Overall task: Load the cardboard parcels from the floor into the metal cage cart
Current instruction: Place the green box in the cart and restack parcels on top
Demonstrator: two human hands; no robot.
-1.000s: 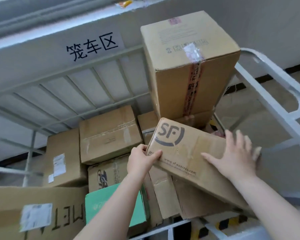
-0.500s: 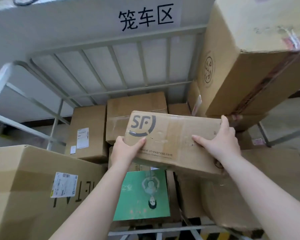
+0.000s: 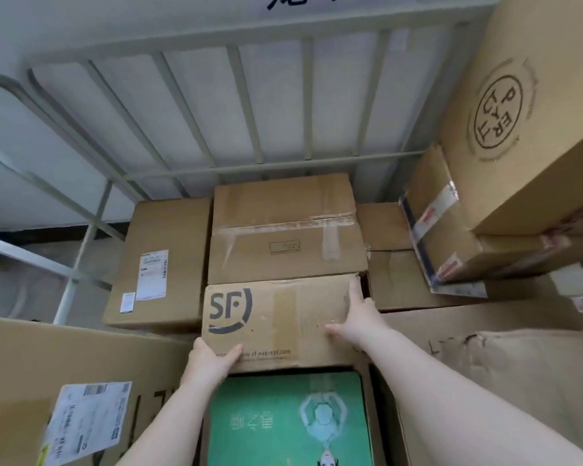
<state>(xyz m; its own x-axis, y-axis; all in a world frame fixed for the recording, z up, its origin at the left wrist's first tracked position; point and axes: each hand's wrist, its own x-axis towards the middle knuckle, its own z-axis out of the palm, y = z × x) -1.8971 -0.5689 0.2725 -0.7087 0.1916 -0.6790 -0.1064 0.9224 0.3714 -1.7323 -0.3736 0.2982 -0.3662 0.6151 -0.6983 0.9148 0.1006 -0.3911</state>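
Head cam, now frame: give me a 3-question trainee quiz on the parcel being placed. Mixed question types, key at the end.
1. True or false: both hands are on the SF box.
2. Which parcel lies directly nearer the camera than the SF box? A) the green printed box B) the box with the round stamp C) the box with the white label
3. Fill in: the left hand grips the box's near ____ corner, while the right hand rests along its right end.

Key: 1 true; 2 A; 3 left
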